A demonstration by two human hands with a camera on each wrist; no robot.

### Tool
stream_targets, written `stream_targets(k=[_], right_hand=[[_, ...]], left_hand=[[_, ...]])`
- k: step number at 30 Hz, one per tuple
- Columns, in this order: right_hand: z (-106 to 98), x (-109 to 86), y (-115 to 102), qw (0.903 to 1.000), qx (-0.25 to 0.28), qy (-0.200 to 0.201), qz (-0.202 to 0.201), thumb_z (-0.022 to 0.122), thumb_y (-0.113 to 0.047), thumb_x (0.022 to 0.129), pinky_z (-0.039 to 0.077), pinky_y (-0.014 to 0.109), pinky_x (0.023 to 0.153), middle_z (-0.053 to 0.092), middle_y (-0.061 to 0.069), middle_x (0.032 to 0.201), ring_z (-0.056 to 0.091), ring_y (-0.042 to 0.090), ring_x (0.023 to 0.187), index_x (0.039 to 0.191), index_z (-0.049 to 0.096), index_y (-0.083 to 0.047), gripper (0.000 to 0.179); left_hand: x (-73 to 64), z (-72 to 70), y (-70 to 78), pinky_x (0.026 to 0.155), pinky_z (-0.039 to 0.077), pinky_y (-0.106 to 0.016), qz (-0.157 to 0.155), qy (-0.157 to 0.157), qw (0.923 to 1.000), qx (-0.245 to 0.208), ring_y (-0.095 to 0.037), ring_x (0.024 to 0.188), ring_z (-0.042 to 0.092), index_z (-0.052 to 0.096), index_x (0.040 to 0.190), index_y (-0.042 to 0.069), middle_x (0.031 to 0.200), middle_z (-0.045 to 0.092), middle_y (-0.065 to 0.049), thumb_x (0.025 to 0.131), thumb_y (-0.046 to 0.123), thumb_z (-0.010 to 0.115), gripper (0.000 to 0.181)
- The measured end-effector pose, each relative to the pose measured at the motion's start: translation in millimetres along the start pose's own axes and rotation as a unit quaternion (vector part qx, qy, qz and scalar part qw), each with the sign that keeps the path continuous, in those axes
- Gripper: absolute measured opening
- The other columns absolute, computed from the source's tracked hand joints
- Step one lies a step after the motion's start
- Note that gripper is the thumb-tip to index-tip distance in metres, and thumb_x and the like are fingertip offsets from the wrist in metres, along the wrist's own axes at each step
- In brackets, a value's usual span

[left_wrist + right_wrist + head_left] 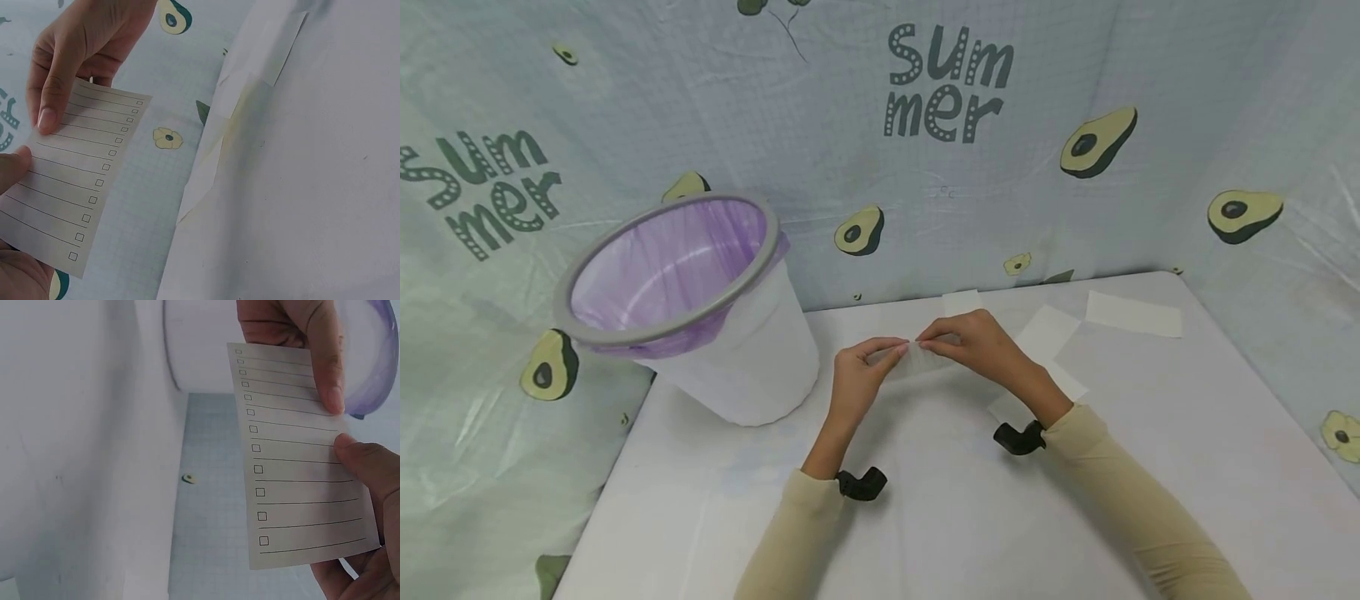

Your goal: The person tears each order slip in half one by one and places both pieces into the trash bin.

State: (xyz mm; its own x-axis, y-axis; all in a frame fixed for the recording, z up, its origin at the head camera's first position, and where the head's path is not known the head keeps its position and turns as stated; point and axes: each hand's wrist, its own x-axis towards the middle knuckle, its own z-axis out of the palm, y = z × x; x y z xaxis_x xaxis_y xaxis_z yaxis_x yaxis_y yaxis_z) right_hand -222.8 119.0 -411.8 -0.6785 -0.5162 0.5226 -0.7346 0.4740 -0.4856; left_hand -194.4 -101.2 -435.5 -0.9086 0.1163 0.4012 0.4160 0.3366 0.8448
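Observation:
A checklist slip (294, 481) with ruled lines and a column of small square boxes is held up in front of the person, over the far part of the table. My left hand (859, 375) pinches it by one long edge, thumb on the printed face. Close beside it, my right hand (981, 342) pinches the same edge, so the two thumbs nearly meet at the middle. In the left wrist view the slip (75, 181) looks whole and slightly bowed. Fingers behind the paper are partly hidden.
Several white paper slips lie on the white table (940, 500), one slip (1133, 315) at the far right, another (1048, 332) behind the right hand. A white bin (752, 367) with a grey rim and purple liner stands at the left. A printed curtain (820, 108) hangs behind.

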Motion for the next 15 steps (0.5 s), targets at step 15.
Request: stream_targets(k=[15], right_hand=[[1.9,6.5,-19.2,0.9984,0.043,0.024,-0.029,0.080,-0.011,0.088,0.059,0.030,0.074,0.079,0.000,0.095,0.074,0.013,0.087,0.100,0.081,-0.010,0.012]], left_hand=[[-9.8,-15.3,12.5,0.082,0.052,-0.025,-0.021,0.028,0.9990,-0.026,-0.017,0.099,0.070,0.082,0.100,0.008,0.101,0.078,-0.005,0.091,0.020,0.079,0.015]])
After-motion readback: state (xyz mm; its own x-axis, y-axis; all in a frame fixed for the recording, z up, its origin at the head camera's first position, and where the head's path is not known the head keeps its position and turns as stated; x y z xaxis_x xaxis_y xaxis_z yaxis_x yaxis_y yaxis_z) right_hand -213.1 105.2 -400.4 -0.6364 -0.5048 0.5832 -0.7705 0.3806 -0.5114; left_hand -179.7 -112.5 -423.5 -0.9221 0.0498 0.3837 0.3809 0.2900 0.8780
